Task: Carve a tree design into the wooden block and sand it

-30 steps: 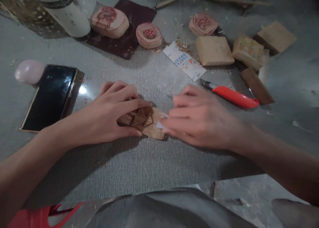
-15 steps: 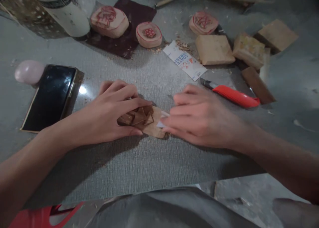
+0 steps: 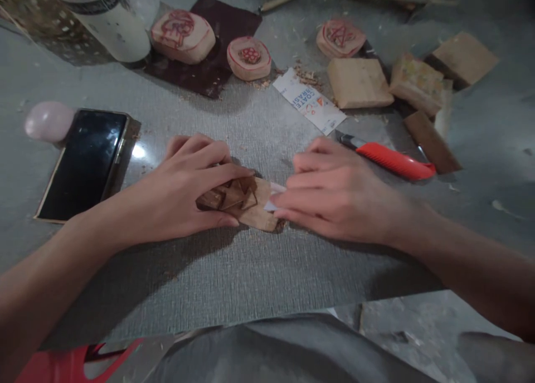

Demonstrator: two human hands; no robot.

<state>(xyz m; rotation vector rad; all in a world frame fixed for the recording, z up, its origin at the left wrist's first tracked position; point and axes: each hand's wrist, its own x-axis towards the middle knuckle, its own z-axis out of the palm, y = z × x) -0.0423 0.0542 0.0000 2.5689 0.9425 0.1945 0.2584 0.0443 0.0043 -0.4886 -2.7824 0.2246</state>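
My left hand is wrapped around a carved wooden block, thumb on the near side and fingers over the far side, pressing it to the table. Angular raised shapes mark its brown part, and its right end is pale, bare wood. My right hand is closed, pinching a small folded piece of white-backed sandpaper against that pale end. The fingers cover most of the sandpaper. Just beyond the right hand lies a red-handled utility knife.
A printed strip of sandpaper lies beside wood shavings. Several wooden blocks sit at the back right. Round stamps with red designs stand at the back. On the left are a phone, a pinkish ball and a white bottle.
My right hand has shifted very slightly, with the sandpaper still on the pale end of the block. My left hand and the block stay in place.
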